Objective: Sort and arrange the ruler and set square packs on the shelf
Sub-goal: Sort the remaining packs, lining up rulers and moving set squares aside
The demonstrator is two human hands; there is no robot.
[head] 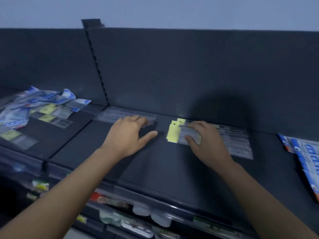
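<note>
A stack of clear ruler packs with yellow header cards (pixel 174 131) lies on the dark shelf (pixel 155 161), right of centre. My right hand (pixel 205 142) rests on that stack, fingers spread on top and thumb at its near edge. A flat clear ruler pack (pixel 114 114) lies against the back panel left of centre. My left hand (pixel 129 135) has its fingertips on the right end of this pack, thumb stretched out over bare shelf. The image is blurred, so the grip is unclear.
On the neighbouring shelf to the left lies a loose heap of blue-and-white packs (pixel 34 99) and yellow-carded packs (pixel 48 112). Blue-and-orange packs (pixel 307 156) lie at the right edge. A slotted upright (pixel 96 66) divides the back panel. Lower shelves hold assorted goods (pixel 138 214).
</note>
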